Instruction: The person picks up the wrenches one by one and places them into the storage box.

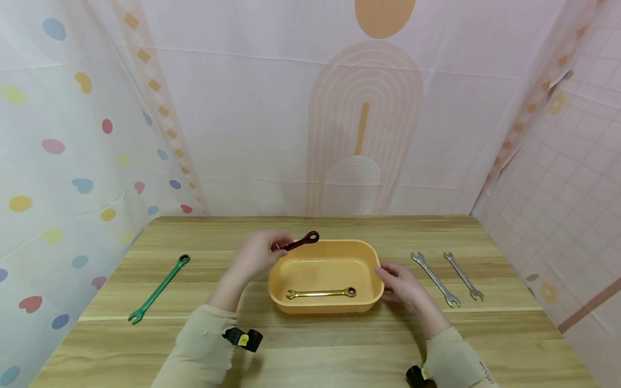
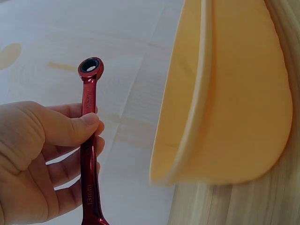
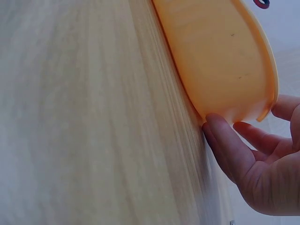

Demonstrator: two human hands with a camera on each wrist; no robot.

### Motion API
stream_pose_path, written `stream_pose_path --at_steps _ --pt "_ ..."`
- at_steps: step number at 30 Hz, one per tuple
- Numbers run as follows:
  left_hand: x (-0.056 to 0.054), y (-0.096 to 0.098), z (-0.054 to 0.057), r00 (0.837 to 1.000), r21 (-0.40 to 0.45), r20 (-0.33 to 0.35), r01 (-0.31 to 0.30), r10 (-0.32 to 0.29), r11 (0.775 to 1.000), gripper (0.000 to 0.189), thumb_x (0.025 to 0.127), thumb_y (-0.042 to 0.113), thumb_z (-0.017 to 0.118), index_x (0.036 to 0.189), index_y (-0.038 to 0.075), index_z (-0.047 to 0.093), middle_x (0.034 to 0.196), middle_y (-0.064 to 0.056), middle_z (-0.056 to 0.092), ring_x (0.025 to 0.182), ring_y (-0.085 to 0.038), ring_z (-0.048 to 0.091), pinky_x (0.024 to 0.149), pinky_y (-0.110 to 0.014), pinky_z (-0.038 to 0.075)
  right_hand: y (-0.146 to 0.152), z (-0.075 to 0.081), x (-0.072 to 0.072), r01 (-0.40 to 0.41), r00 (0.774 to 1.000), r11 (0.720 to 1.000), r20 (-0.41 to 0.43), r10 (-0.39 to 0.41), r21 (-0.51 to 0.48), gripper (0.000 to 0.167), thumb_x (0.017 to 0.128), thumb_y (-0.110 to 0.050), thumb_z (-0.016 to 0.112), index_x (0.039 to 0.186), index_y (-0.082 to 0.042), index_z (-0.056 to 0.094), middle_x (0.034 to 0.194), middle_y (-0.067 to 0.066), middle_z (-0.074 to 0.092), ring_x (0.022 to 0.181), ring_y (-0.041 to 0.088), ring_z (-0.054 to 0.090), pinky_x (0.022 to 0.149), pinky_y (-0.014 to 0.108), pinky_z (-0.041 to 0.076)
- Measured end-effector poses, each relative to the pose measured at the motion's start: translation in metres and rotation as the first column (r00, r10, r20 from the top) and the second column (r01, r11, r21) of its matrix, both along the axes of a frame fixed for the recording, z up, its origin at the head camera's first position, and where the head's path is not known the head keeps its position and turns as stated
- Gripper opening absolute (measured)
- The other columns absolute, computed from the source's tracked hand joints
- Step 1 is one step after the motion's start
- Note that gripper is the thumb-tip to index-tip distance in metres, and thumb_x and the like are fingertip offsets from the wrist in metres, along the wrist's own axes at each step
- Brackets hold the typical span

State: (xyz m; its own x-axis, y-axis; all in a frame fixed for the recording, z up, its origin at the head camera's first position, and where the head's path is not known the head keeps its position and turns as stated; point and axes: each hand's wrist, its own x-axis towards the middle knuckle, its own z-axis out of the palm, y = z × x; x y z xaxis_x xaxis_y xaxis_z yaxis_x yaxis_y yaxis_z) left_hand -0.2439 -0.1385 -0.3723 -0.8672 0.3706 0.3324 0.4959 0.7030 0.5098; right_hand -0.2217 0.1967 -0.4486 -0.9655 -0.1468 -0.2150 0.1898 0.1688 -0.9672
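My left hand (image 1: 257,253) pinches a dark red ratcheting combination wrench (image 2: 89,140) between thumb and fingers, above the basin's back left rim. Its ring end points up in the left wrist view, and "13mm" is marked on the shaft. A yellow-orange plastic basin (image 1: 325,309) stands on the table, with a gold combination wrench (image 1: 320,293) lying crosswise inside near the front wall. On the basin's right side, my right hand (image 1: 402,285) grips the wall, thumb at the rim and fingers against the outside, as the right wrist view shows.
A green ratcheting wrench (image 1: 159,291) lies slanted on the wooden table (image 1: 310,350) at the left. To the right lie two silver open-ended wrenches, a larger one (image 1: 435,279) and a smaller one (image 1: 463,276). Patterned cloth (image 1: 252,134) hangs behind the table.
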Motion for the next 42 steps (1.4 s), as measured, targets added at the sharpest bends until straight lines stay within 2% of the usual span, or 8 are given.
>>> stream_pose_path --at_steps 10,19,28,34,42 --pt "0.0 0.022 0.008 0.999 -0.047 0.028 0.034 -0.032 0.998 0.017 0.084 -0.001 0.074 0.099 0.01 0.074 0.084 0.001 0.069 0.075 -0.015 0.061 0.068 -0.036 0.051 -0.001 0.001 0.0 -0.006 1.0 1.0 0.004 0.006 -0.004 0.049 0.104 -0.02 0.052 0.14 0.013 0.042 0.125 0.028 0.056 0.097 0.024 0.064 0.077 0.038 0.058" --pt "-0.003 0.042 0.007 0.995 -0.066 0.017 0.102 -0.101 0.993 0.017 0.084 -0.003 0.073 0.093 0.012 0.073 0.079 0.003 0.067 0.072 -0.013 0.06 0.065 -0.033 0.05 -0.003 0.001 0.001 -0.012 1.0 1.0 0.011 0.012 -0.014 0.05 0.104 -0.021 0.053 0.139 0.014 0.042 0.122 0.027 0.055 0.095 0.024 0.064 0.075 0.037 0.059" --pt "-0.005 0.062 0.007 0.991 -0.118 0.003 0.136 -0.137 0.984 0.017 0.083 -0.001 0.074 0.092 0.013 0.074 0.079 0.004 0.067 0.073 -0.013 0.061 0.066 -0.032 0.051 -0.004 0.001 0.0 -0.006 1.0 1.0 0.015 0.006 -0.012 0.05 0.103 -0.021 0.054 0.139 0.013 0.042 0.123 0.027 0.055 0.095 0.023 0.064 0.075 0.036 0.059" --pt "-0.008 0.073 0.006 0.989 -0.123 0.038 0.146 -0.142 0.982 0.018 0.084 -0.001 0.074 0.094 0.014 0.074 0.083 0.002 0.069 0.078 -0.015 0.063 0.068 -0.034 0.052 -0.004 0.001 0.0 -0.004 1.0 1.0 0.015 0.005 -0.018 0.05 0.103 -0.02 0.054 0.139 0.013 0.043 0.123 0.027 0.055 0.095 0.023 0.065 0.075 0.037 0.059" --pt "-0.014 0.082 0.003 0.986 -0.14 0.097 0.15 -0.137 0.979 0.018 0.084 0.002 0.076 0.094 0.016 0.074 0.085 0.004 0.069 0.08 -0.014 0.064 0.069 -0.033 0.052 -0.005 0.0 0.0 -0.002 1.0 1.0 0.007 0.002 -0.018 0.049 0.103 -0.018 0.053 0.139 0.014 0.042 0.124 0.028 0.054 0.094 0.023 0.064 0.073 0.035 0.059"
